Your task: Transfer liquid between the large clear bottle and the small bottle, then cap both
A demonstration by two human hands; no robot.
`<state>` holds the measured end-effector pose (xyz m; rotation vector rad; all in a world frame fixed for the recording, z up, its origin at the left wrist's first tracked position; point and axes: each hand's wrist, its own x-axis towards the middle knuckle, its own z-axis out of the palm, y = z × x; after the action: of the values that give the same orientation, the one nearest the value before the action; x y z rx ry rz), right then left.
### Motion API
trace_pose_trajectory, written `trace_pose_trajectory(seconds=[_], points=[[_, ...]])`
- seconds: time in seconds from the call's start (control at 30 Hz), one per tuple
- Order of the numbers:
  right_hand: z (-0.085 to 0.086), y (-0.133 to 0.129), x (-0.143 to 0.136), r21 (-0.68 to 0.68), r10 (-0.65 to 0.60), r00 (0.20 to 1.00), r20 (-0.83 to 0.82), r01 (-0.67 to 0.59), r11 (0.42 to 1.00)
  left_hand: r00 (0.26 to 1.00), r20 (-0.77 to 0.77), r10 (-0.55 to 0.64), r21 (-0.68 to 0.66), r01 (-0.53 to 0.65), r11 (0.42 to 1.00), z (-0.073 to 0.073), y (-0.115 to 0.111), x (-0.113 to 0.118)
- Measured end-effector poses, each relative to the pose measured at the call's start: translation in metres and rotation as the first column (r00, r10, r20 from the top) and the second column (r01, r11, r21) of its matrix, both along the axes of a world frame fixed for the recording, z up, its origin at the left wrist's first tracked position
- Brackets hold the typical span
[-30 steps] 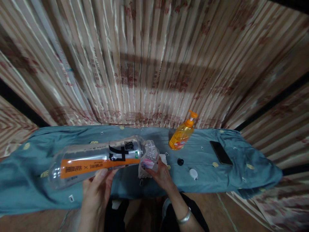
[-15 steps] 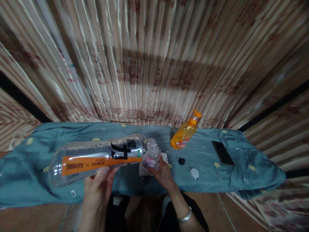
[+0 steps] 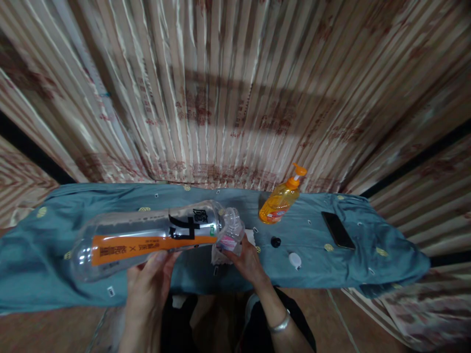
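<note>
My left hand (image 3: 152,272) grips a large clear plastic drink bottle (image 3: 147,240) with an orange and black label, held on its side above the table. The bottle's neck end points right. There my right hand (image 3: 248,260) holds a small clear plastic bottle (image 3: 231,233) with a pink label, its mouth up against the big bottle's mouth. Whether the two mouths touch I cannot tell. Beneath the small bottle lies a white tissue (image 3: 220,257), partly hidden.
A pump bottle (image 3: 275,206) of orange liquid stands behind and right of my hands. Farther right are a black cap (image 3: 275,241), a white round lid (image 3: 295,260) and a dark phone (image 3: 337,230), all on the teal cloth (image 3: 312,274). A striped curtain (image 3: 221,98) hangs behind.
The view has shifted slightly. Both hands keep their grip, and the two bottles stay end to end in nearly the same pose.
</note>
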<state>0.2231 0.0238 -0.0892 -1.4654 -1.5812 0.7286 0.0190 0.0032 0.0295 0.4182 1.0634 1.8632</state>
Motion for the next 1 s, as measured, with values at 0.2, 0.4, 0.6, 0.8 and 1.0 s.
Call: trace_pose_trajectory(seconds=[0.2, 0.4, 0.6, 0.8, 1.0], points=[[-0.0005, 0.0003, -0.0001, -0.004, -0.003, 1.000, 0.000, 0.003, 1.000, 1.000, -0.018, -0.001, 0.017, 0.002, 1.000, -0.0045, -0.0002, -0.0023], [0.0041, -0.0007, -0.0002, -0.042, 0.000, 0.999, -0.033, -0.002, 0.999, 1.000, 0.000, 0.009, 0.011, -0.009, 1.000, -0.0019, 0.0003, -0.0020], [0.0029, -0.0010, -0.0004, -0.002, -0.008, 0.999, -0.035, 0.008, 1.000, 1.000, -0.021, 0.010, 0.030, -0.010, 0.999, 0.0012, -0.0012, 0.0004], [0.0027, -0.0007, -0.0004, -0.026, -0.008, 0.999, -0.036, 0.007, 1.000, 1.000, -0.015, 0.009, 0.032, -0.009, 0.999, 0.0025, -0.0012, 0.0008], [0.0055, 0.0005, -0.0001, -0.050, -0.002, 1.000, -0.025, 0.001, 0.999, 1.000, -0.024, 0.013, 0.039, -0.012, 0.999, -0.0010, -0.0011, 0.0000]])
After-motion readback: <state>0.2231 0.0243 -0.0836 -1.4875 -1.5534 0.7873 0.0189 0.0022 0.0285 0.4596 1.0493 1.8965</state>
